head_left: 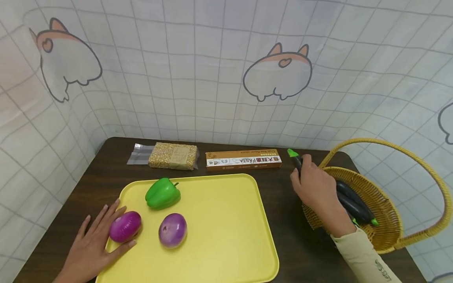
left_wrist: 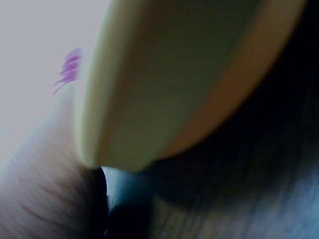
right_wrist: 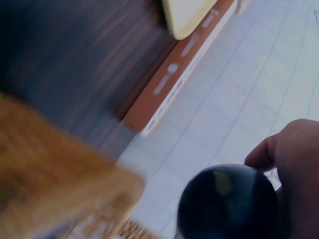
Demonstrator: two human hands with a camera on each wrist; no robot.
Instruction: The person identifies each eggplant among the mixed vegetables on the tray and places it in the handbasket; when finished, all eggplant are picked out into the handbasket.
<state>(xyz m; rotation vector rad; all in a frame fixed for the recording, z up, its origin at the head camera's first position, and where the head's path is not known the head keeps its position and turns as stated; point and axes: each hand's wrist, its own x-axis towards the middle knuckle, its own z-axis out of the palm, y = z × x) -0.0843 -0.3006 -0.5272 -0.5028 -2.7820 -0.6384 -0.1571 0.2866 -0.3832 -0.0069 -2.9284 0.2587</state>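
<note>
In the head view my left hand (head_left: 93, 243) lies at the tray's left edge, fingers fairly straight and thumb spread, beside a purple onion (head_left: 125, 226) that it touches. The yellow tray (head_left: 226, 236) also bears a green bell pepper (head_left: 162, 193) and a second round purple vegetable (head_left: 172, 230) with a pale patch. My right hand (head_left: 315, 184) grips a dark eggplant (head_left: 296, 160) with a green tip, over the left rim of a wicker basket (head_left: 391, 204). More eggplants (head_left: 355, 206) lie inside. In the right wrist view the held eggplant's rounded dark end (right_wrist: 227, 204) shows.
Behind the tray lie a bag of yellow kernels (head_left: 173, 156) and a pasta box (head_left: 243, 160). The basket's tall handle (head_left: 421, 165) arches up on the right. A tiled-pattern curtain (head_left: 219, 78) hangs behind the dark wooden table (head_left: 283, 236).
</note>
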